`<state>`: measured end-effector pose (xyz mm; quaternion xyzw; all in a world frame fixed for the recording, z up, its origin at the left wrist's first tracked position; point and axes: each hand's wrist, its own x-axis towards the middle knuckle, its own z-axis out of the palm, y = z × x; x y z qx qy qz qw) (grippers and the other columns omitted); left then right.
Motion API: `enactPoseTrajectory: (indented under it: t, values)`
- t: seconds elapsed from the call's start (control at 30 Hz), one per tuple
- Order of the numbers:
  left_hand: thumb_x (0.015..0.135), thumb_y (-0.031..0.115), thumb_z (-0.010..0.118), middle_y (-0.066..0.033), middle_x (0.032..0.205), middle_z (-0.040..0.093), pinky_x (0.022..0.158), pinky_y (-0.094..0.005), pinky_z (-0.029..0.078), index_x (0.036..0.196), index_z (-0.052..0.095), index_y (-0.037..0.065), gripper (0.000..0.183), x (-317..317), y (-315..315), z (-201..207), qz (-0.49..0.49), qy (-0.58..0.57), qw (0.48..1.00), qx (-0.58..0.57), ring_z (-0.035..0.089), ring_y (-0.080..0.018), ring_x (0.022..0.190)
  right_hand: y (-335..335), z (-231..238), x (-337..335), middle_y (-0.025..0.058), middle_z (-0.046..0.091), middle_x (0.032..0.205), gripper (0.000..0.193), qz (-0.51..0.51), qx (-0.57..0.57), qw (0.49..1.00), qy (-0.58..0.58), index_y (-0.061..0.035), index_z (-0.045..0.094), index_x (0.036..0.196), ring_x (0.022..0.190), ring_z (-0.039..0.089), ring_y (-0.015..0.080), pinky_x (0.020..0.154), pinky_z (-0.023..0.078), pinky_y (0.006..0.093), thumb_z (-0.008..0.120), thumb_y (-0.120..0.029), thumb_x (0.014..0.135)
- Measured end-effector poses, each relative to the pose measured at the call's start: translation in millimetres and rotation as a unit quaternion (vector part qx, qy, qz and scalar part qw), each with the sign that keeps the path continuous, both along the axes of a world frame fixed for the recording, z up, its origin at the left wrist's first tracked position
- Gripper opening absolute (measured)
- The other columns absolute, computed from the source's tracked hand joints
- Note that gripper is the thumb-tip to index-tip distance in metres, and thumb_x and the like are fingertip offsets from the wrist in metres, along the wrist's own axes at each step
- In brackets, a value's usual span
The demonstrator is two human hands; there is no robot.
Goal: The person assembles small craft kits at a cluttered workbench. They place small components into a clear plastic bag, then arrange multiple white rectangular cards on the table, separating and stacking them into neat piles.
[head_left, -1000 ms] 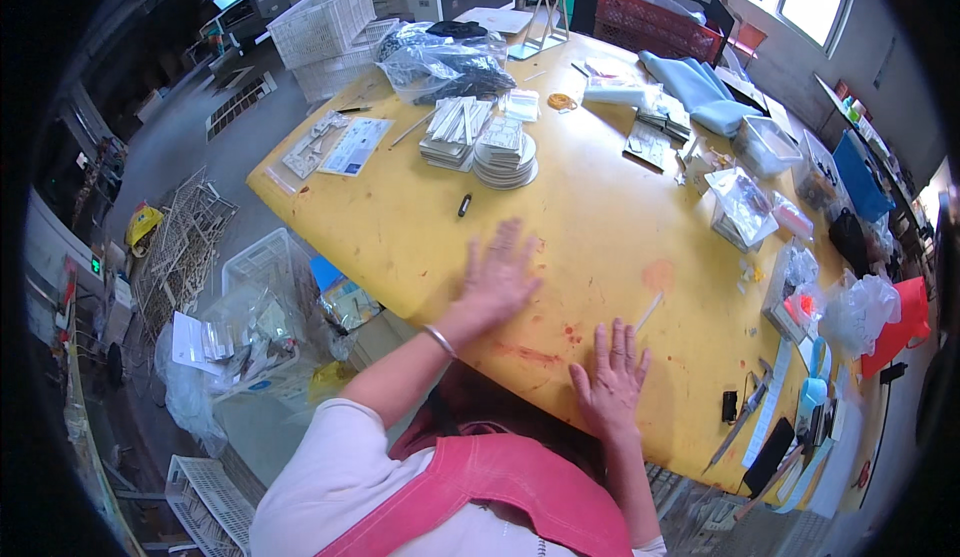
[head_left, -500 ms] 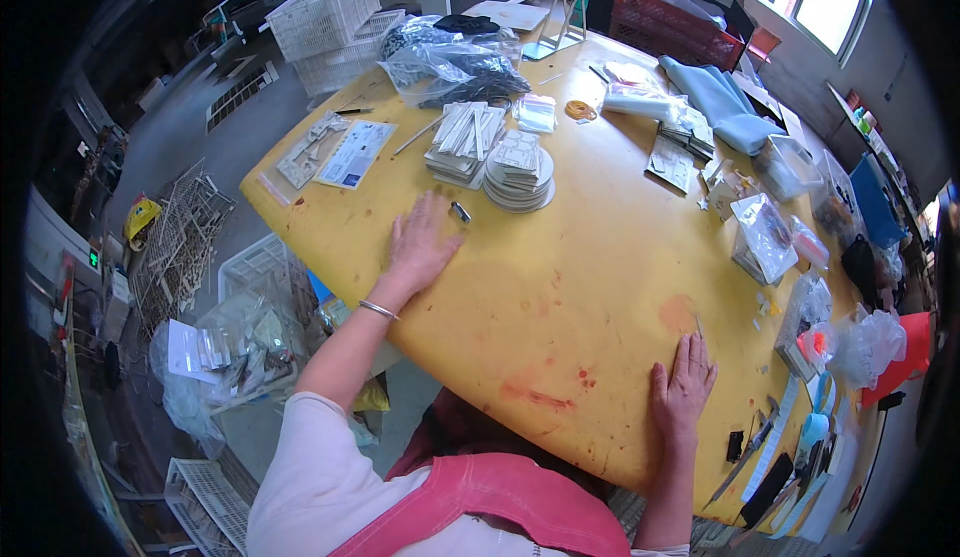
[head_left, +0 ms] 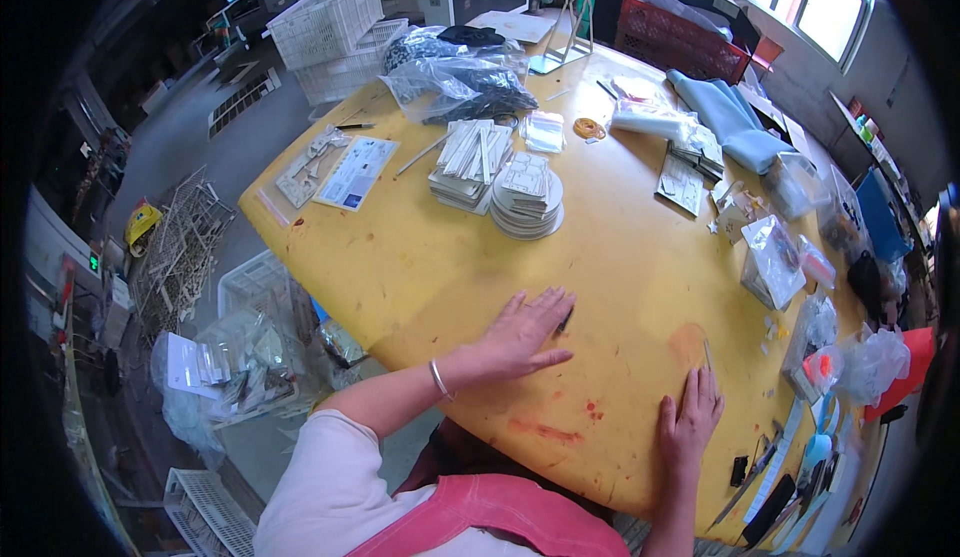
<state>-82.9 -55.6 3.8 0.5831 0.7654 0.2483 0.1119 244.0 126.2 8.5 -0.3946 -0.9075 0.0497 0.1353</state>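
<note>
My left hand [head_left: 525,335] lies over the yellow table with its fingers stretched out and the thumb apart. A short dark object [head_left: 565,321] is beside its fingertips, partly hidden by them; its kind cannot be made out. Farther right, my right hand [head_left: 692,422] rests flat on the tabletop near the front edge, fingers extended and holding nothing. A thin pointed strip [head_left: 708,354] lies just beyond its fingertips. Beyond my left hand are a stack of round pale boards [head_left: 527,222] topped with small cut pieces and a pile of flat pale strips [head_left: 470,157].
A printed sheet [head_left: 357,172] and a pale cut-out panel [head_left: 312,167] lie at the far left. Clear bags with dark contents [head_left: 455,82] are at the back. Bagged pieces [head_left: 772,262] line the right side, with tools [head_left: 765,467] nearer. A plastic crate [head_left: 265,282] stands left of the table.
My left hand has moved right and nearer to me, away from the stacks. The short dark object has shifted the same way beside it. My right hand stays on the table.
</note>
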Motion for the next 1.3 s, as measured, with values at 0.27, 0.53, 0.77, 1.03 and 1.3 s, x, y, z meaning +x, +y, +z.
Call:
enactPoseTrajectory:
  t: [0.27,0.53,0.77,1.03,1.3]
  values:
    - [0.094,0.039,0.073,-0.0201,0.134,0.062,0.106,-0.0435,0.045,0.137,0.053,0.001,0.061,-241.0,19.9,49.2,0.372,0.114,0.904,0.176,0.058,-0.0338,0.127,0.3,-3.2,-1.5,0.0218,0.043,0.160,0.065,-0.004,0.013,1.000,0.002,0.0011,0.049,0.149,0.151,0.037,0.0358,0.125,0.018,0.0570,0.061,-0.030,0.094]
    - [0.060,0.090,0.074,-0.0342,0.163,0.031,0.124,-0.0544,0.023,0.164,0.001,-0.003,0.158,-330.2,77.4,48.6,0.357,-0.036,0.924,-0.136,0.032,-0.0446,0.153,1.9,0.3,-4.4,0.0219,0.044,0.159,0.065,-0.010,0.006,1.000,-0.004,0.0013,0.051,0.148,0.150,0.037,0.0368,0.124,0.020,0.0565,0.063,-0.028,0.091]
    - [0.061,0.059,0.090,-0.0351,0.151,0.048,0.117,-0.0459,0.040,0.159,0.015,-0.011,0.142,-345.4,90.0,40.7,0.350,-0.036,0.929,-0.112,0.049,-0.0436,0.142,-1.3,5.3,-7.1,0.0213,0.044,0.159,0.064,-0.009,0.004,1.000,0.003,0.0006,0.051,0.148,0.150,0.038,0.0362,0.125,0.019,0.0561,0.064,-0.026,0.091]
    - [0.066,0.032,0.085,-0.0319,0.125,0.068,0.099,-0.0397,0.055,0.124,0.059,-0.016,0.079,-361.3,69.2,25.6,0.400,-0.092,0.912,0.005,0.070,-0.0387,0.114,-1.0,4.4,-5.1,0.0215,0.045,0.158,0.062,-0.007,0.009,1.000,0.003,0.0010,0.052,0.147,0.150,0.038,0.0365,0.125,0.020,0.0548,0.063,-0.026,0.092]
    - [0.076,0.023,0.083,-0.0189,0.108,0.074,0.085,-0.0363,0.057,0.115,0.070,-0.009,0.052,-374.9,47.6,8.6,0.336,-0.204,0.910,0.127,0.072,-0.0251,0.094,-1.1,6.0,-6.5,0.0215,0.045,0.158,0.062,-0.006,0.005,1.000,0.006,0.0006,0.052,0.147,0.150,0.038,0.0368,0.125,0.020,0.0544,0.063,-0.027,0.092]
